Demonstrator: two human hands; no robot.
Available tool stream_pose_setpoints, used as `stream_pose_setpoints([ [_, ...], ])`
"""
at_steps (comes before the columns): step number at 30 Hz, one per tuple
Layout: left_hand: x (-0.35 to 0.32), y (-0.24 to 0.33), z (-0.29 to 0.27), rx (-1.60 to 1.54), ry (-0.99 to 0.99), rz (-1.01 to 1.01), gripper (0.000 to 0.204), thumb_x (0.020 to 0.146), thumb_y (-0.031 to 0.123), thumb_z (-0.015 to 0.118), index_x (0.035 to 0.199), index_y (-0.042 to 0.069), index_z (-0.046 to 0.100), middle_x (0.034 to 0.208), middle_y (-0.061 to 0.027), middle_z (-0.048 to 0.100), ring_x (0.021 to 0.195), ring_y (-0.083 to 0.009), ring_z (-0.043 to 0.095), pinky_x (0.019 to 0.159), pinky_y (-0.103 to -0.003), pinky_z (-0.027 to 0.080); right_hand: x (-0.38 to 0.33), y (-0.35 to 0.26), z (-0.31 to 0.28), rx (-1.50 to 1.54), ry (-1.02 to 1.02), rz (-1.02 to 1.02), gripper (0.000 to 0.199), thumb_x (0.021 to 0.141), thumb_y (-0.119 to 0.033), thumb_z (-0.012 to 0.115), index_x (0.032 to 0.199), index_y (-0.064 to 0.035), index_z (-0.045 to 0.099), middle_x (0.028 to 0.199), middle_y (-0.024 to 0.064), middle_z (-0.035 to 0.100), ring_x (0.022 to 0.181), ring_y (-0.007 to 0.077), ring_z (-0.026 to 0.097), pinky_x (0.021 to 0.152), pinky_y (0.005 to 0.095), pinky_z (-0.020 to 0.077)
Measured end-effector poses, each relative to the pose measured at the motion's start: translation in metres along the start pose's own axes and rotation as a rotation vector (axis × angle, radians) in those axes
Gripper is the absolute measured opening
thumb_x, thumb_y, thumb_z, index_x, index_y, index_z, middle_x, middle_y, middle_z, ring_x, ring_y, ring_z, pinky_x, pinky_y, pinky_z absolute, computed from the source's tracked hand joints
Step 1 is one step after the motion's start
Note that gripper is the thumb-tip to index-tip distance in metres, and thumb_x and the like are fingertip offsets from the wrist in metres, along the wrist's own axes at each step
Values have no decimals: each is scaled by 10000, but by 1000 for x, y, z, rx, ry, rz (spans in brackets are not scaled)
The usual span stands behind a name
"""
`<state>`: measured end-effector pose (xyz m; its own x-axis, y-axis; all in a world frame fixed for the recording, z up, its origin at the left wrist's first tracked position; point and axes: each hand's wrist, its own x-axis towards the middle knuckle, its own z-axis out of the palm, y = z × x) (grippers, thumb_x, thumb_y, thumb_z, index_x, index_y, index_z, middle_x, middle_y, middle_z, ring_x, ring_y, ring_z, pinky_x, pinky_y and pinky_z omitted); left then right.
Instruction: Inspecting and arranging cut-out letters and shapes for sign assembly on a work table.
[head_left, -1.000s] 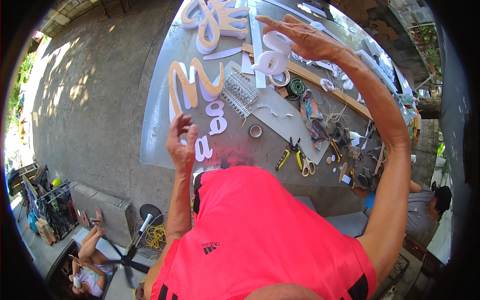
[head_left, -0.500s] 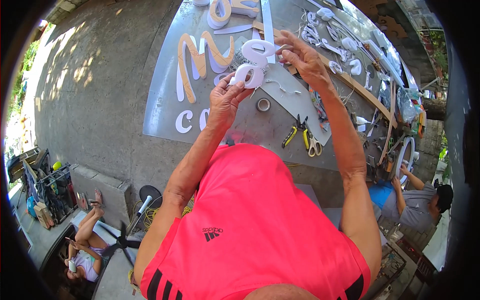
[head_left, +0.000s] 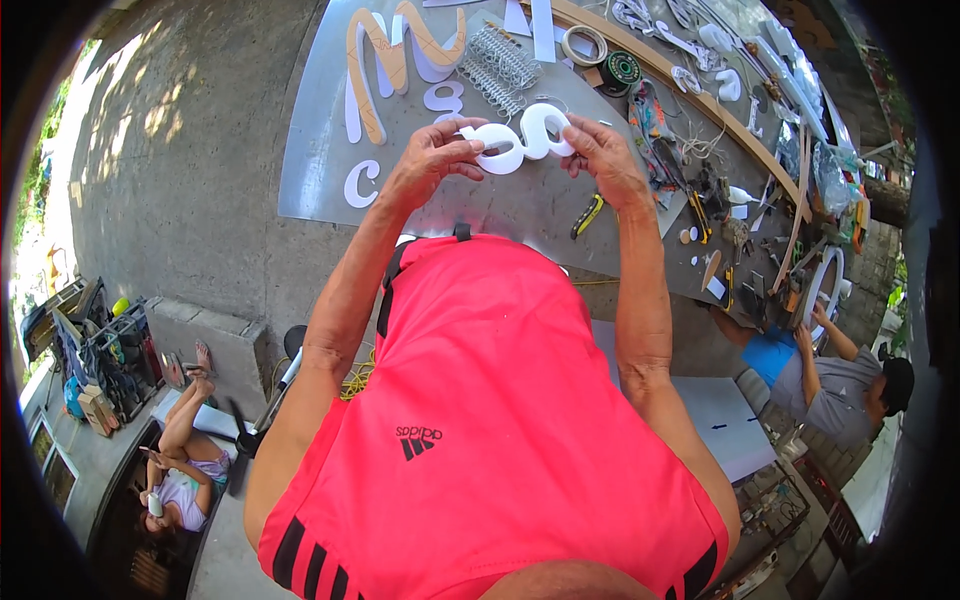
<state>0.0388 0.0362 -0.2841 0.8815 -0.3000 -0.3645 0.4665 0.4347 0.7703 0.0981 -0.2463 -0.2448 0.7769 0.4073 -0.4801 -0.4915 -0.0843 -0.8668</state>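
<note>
A thick white cut-out letter [head_left: 512,160] with two round loops lies sideways in the air in front of me, between my hands. My left hand [head_left: 436,162] pinches its left end between thumb and fingers. The other end, by the smaller loop, sits in the fingers of my right hand [head_left: 602,160]. Below the letter is a grey metal sheet [head_left: 480,212]. Just beyond my left hand, a flat white letter [head_left: 444,96] rests on the sheet, partly hidden. A yellow-and-black handled tool [head_left: 587,217] lies near my right wrist.
A larger tan-faced letter [head_left: 393,68], coiled wire [head_left: 500,60] and a tape roll [head_left: 584,46] are farther off. Tools and scraps crowd the right side past a long wooden strip [head_left: 690,88]. One person [head_left: 830,385] works at right; another [head_left: 185,490] reclines at lower left.
The white letter has turned from upright to sideways. My right hand has come down from the upper right onto its end. Scissors seen on the sheet earlier no longer show.
</note>
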Motion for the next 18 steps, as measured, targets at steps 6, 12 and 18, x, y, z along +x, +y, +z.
stream_pose_setpoints([
  [6,31,47,0,523,-27,100,641,909,410,705,1371,-4,545,1035,-138,699,818,-145,646,691,-273,522,-27,23,25,194,-128,68,514,874,-192,758,1268,44,528,1087,155,675,940,285,711,788,380,598],
  [12,52,31,22,366,-85,197,569,1007,441,567,1393,25,537,1103,-106,678,995,-155,630,818,-295,524,-20,34,55,559,-62,-58,495,865,-67,752,1280,32,502,1166,168,644,1029,353,696,872,439,597],
  [18,48,4,43,38,-21,203,639,948,234,692,1467,-18,417,1259,-129,635,1088,-191,636,871,-330,560,-17,35,51,613,-63,-90,504,878,-79,748,1298,30,491,1167,149,638,1043,355,688,886,437,592],
])
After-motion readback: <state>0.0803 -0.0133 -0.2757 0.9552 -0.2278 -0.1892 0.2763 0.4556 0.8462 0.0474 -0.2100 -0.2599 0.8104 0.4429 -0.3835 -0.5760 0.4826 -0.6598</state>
